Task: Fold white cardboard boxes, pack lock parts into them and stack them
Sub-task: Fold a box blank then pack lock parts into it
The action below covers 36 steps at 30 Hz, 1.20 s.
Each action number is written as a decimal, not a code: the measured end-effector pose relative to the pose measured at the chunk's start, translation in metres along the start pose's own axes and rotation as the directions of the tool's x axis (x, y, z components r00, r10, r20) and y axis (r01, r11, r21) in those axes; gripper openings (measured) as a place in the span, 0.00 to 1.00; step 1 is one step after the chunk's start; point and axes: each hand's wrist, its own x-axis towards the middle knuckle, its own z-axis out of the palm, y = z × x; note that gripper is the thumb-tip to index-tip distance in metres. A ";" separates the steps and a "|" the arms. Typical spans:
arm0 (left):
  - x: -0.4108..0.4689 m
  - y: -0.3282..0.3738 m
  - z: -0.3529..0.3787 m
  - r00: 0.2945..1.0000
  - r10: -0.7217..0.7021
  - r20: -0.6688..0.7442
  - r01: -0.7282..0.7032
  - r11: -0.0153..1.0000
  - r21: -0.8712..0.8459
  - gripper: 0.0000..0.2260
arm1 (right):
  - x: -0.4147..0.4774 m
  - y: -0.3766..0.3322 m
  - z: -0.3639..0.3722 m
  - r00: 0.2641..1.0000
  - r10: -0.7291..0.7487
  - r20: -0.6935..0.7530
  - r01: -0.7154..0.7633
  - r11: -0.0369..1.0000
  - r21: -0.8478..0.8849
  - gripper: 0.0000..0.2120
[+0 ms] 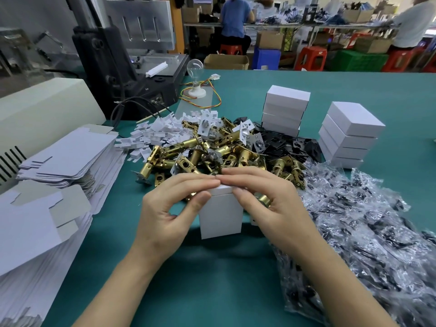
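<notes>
A white cardboard box (pixel 220 215) stands upright on the green table (pixel 212 279) in front of me. My left hand (pixel 174 208) holds its left side, thumb on the front face and fingers laid over the top flap. My right hand (pixel 264 197) holds the right side, fingers stretched across the same flap. Just behind the box lies a heap of brass lock latches (pixel 212 152). Beyond that heap and to the right stand two stacks of finished white boxes (pixel 284 109) (pixel 346 135).
Flat unfolded box blanks (pixel 68 152) are piled at the left. Small white plastic pieces (pixel 155 133) and black plates (pixel 285 142) flank the latches. Clear bags of screws (pixel 358 223) cover the right. A machine (pixel 122 64) and a bulb (pixel 195 76) stand behind.
</notes>
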 end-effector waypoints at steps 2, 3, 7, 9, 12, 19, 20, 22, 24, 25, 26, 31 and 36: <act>-0.001 -0.001 -0.002 1.000 0.002 0.005 -0.002 1.000 0.006 0.10 | 0.000 0.001 -0.003 0.999 -0.032 0.015 0.033 0.998 -0.059 0.14; -0.001 -0.001 -0.003 1.000 -0.005 0.010 0.005 1.000 -0.007 0.10 | 0.000 0.001 -0.005 0.998 -0.050 0.026 0.053 0.994 -0.094 0.14; -0.001 -0.002 -0.005 0.999 -0.043 0.032 0.045 0.997 -0.065 0.10 | 0.001 0.002 -0.008 0.991 -0.124 0.058 0.132 0.974 -0.184 0.16; -0.001 -0.002 -0.005 0.999 -0.037 0.038 0.039 0.997 -0.072 0.10 | 0.002 0.002 -0.009 0.986 -0.153 0.065 0.164 0.964 -0.210 0.16; -0.002 -0.003 -0.005 0.999 -0.018 0.043 0.020 0.998 -0.064 0.09 | 0.002 0.001 -0.009 0.982 -0.176 0.072 0.189 0.948 -0.257 0.15; -0.002 -0.005 -0.005 0.999 0.025 0.040 -0.024 0.999 -0.029 0.11 | 0.002 -0.001 -0.010 0.984 -0.154 0.095 0.176 0.933 -0.314 0.16; -0.002 -0.006 -0.005 0.999 0.032 0.037 -0.031 0.999 -0.031 0.11 | 0.002 -0.001 -0.010 0.984 -0.146 0.098 0.170 0.932 -0.321 0.15; -0.003 -0.006 -0.004 0.999 0.038 0.028 -0.037 0.999 -0.040 0.11 | 0.002 -0.001 -0.011 0.985 -0.141 0.102 0.167 0.929 -0.331 0.15; -0.003 -0.007 -0.003 0.999 0.030 0.019 -0.029 0.998 -0.050 0.11 | 0.002 0.000 -0.010 0.985 -0.143 0.096 0.167 0.929 -0.331 0.15; -0.003 -0.008 -0.003 1.000 0.027 0.016 -0.026 0.998 -0.052 0.11 | 0.002 0.000 -0.010 0.985 -0.144 0.090 0.166 0.928 -0.333 0.15; -0.003 -0.008 -0.003 1.000 0.024 0.014 -0.023 0.998 -0.053 0.10 | 0.002 0.000 -0.009 0.986 -0.143 0.086 0.164 0.929 -0.333 0.15; -0.006 -0.008 -0.001 1.000 0.019 0.017 -0.018 0.999 -0.027 0.15 | 0.001 0.001 -0.007 0.988 -0.136 0.074 0.153 0.939 -0.309 0.15; -0.011 -0.010 0.001 0.969 -0.212 0.128 0.216 0.976 -0.023 0.31 | 0.001 0.002 -0.005 0.990 -0.131 0.053 0.141 0.940 -0.311 0.15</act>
